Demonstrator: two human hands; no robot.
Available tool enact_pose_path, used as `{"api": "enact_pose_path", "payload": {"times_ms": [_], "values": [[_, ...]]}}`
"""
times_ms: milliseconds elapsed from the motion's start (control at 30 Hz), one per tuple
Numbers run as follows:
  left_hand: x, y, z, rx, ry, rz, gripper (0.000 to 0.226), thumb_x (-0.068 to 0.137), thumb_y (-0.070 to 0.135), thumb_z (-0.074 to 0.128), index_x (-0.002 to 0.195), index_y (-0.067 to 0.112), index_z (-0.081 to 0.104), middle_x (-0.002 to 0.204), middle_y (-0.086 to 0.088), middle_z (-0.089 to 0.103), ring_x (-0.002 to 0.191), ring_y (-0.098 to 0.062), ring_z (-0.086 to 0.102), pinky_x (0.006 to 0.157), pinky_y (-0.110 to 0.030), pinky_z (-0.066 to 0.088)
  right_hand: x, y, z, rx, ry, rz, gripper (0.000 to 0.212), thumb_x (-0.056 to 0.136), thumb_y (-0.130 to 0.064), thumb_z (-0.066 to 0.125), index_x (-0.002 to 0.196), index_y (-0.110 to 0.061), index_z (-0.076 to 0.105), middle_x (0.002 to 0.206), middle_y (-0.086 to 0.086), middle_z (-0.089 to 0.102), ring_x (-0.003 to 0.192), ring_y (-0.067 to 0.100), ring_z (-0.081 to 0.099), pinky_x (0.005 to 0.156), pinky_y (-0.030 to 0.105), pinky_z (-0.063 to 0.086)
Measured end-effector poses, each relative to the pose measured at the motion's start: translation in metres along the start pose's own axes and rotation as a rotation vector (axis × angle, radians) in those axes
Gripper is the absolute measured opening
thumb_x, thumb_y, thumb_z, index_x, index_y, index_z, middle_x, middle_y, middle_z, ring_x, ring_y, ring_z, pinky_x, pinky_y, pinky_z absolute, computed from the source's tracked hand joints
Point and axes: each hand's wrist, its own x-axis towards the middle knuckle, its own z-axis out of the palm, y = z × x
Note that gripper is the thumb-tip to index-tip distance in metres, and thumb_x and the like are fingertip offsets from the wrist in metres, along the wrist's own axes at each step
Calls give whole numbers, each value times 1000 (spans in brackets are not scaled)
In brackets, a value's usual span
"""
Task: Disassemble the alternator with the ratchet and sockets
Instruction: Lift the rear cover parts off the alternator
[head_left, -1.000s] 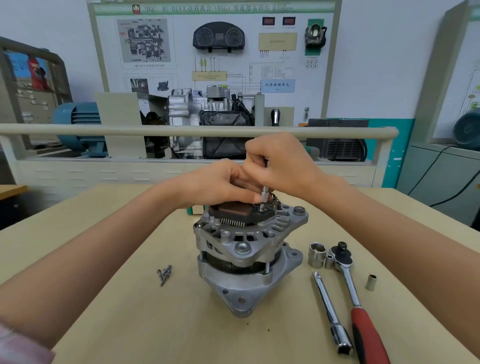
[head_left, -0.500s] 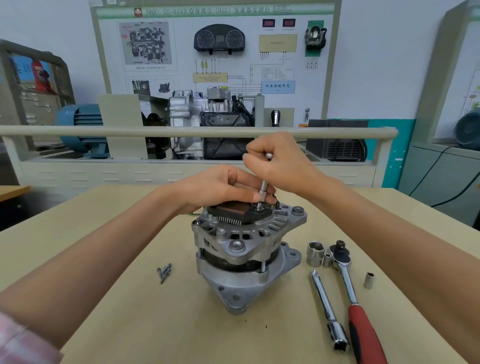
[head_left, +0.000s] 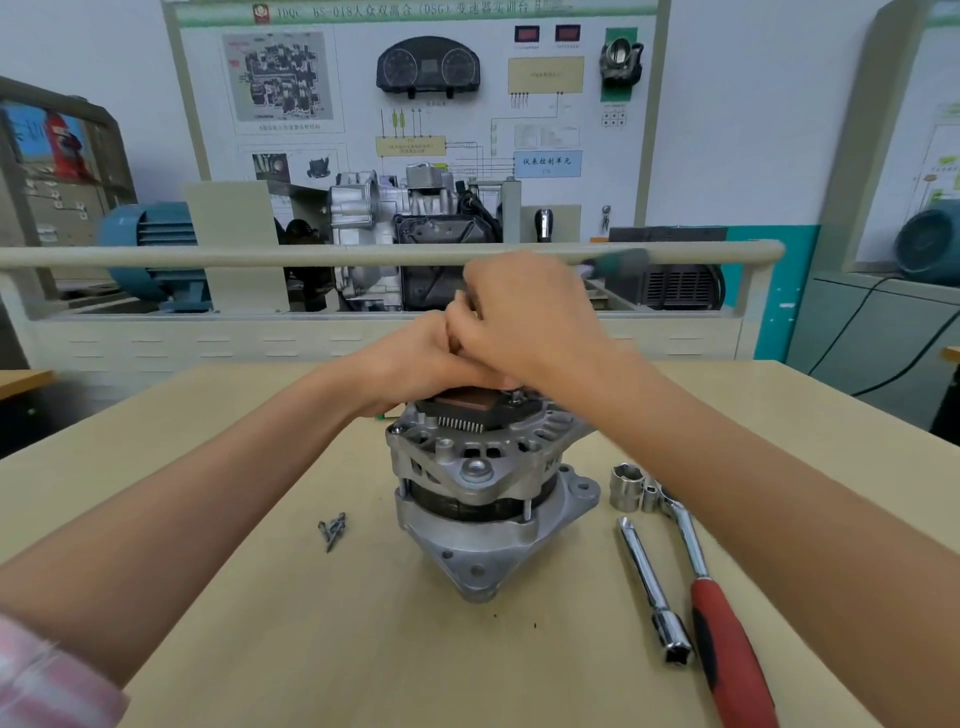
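Overhead, board lettering (head_left: 546, 161), blurred beyond reading

— What stands behind the pale wooden table (head_left: 260, 597)?

— A cream metal training stand with a round rail (head_left: 311, 255) along its front. It carries a silver cutaway gearbox (head_left: 395, 208) and a blue-green electric motor (head_left: 150, 244).

— And the wall?

— A white wall (head_left: 737, 104) with a teal band low at the right. Against it rises a white display board (head_left: 415, 104) with diagrams, a black instrument cluster (head_left: 427, 66) and Chinese lettering.

— Anything at the sides?

— A grey cabinet (head_left: 872, 332) at right with black cables; a grey rack (head_left: 57, 171) at left.
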Motion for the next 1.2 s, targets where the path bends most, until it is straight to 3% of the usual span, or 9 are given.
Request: {"api": "enact_pose_path", "payload": {"times_ms": [100,200,400,533,667,767,900,1000,1200], "values": [[0,0,4,119,121,-12,18,76,3,73,69,18,66,68,4,69,69,-8,64,74,-30,55,0,-18,5,-218,64,258,16,90,-27,44,78,-16,45,72,3,39,62,21,39,53,29,27],[-4,3,7,73,112,74,17,80,1,68,83,16,64,75,6,69,75,-6,64,74,-27,55,-1,-21,10,-158,205,186,21,89,-29,44,71,-19,46,68,0,41,60,19,38,53,29,21],[-5,2,4,10,-24,2,14,82,10,67,80,21,76,77,0,73,72,-9,67,70,-20,55,0,-12,8,1124,296,138,43,80,-15,43,39,-18,29,36,-7,26,40,12,27,48,26,25],[-5,4,4,-81,-88,-27,11,78,19,68,84,22,77,81,5,75,71,-5,68,64,-14,52,3,-3,4,1442,168,231,53,92,-4,37,40,-16,32,33,-3,28,35,11,29,45,18,30],[-4,3,6,11,68,22,14,77,8,73,76,23,74,77,1,73,71,-9,67,67,-22,54,-1,-7,7,559,237,107,37,89,-15,46,54,-17,36,49,-6,34,50,11,32,58,27,25],[-1,4,9,185,220,15,14,81,4,64,82,18,62,77,1,65,67,-8,58,60,-19,49,-3,-17,16,-197,199,314,19,87,-30,43,82,-15,32,71,2,41,69,22,35,68,35,21],[0,9,17,355,304,7,9,85,2,59,93,3,61,85,-10,65,75,-15,54,67,-34,49,1,-23,19,-188,242,354,20,88,-33,41,91,-14,45,84,7,58,77,26,47,69,37,21],[-4,8,26,256,371,25,3,80,4,66,78,4,63,71,-6,65,64,-5,54,61,-26,46,2,-16,16,150,322,288,20,90,-26,40,75,-17,48,62,-4,47,66,20,45,70,34,29],[-9,8,26,79,140,16,12,85,21,69,74,26,68,62,15,65,58,5,57,57,-6,42,7,10,11,1563,196,286,48,86,-23,35,40,-14,30,34,-1,27,34,13,29,45,19,32]]}}
